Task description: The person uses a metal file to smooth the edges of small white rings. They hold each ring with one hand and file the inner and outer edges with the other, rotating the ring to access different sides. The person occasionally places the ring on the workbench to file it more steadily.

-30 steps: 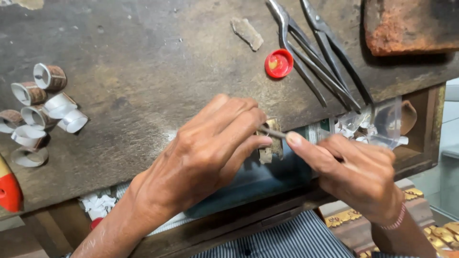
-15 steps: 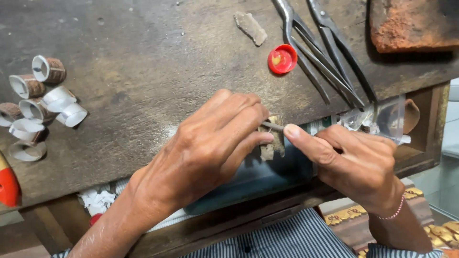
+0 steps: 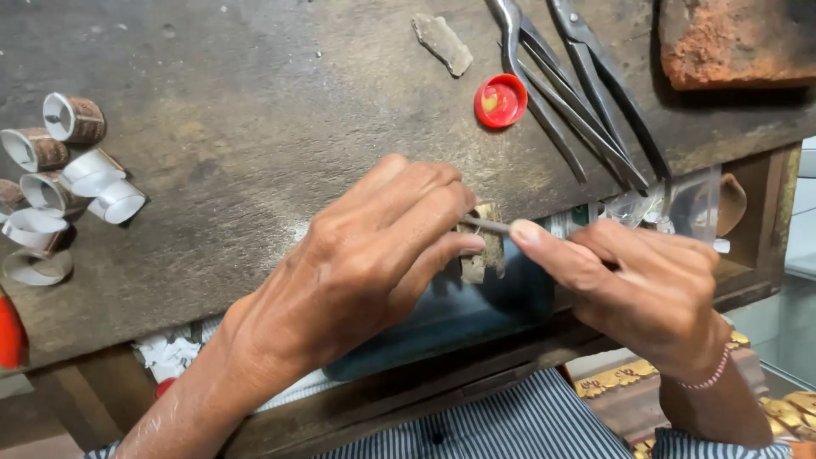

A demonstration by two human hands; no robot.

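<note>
At the near edge of the dark, scarred tabletop [image 3: 255, 127], a small tan workpiece [image 3: 483, 253] is held by the left hand [image 3: 374, 255], whose grip is closed narrowly on it between thumb and curled fingers. A thin metal tool [image 3: 486, 225] is pinched in the right hand [image 3: 646, 280], its grip tight along the shaft, with the forefinger laid out toward the tip, which is set against the top of the workpiece. Compared with the pictures from a moment ago, little is changed: both hands are kept at the same spot on the near edge, and only a slight shift of the tool against the piece can be made out, which suggests fine, repeated strokes rather than a new step. Near the left edge, small rolled bands [image 3: 68, 178] are gathered. Toward the far right corner, long metal tongs [image 3: 578, 102], a red cap [image 3: 501, 99] and a reddish brick [image 3: 735, 38] are left untouched.
</note>
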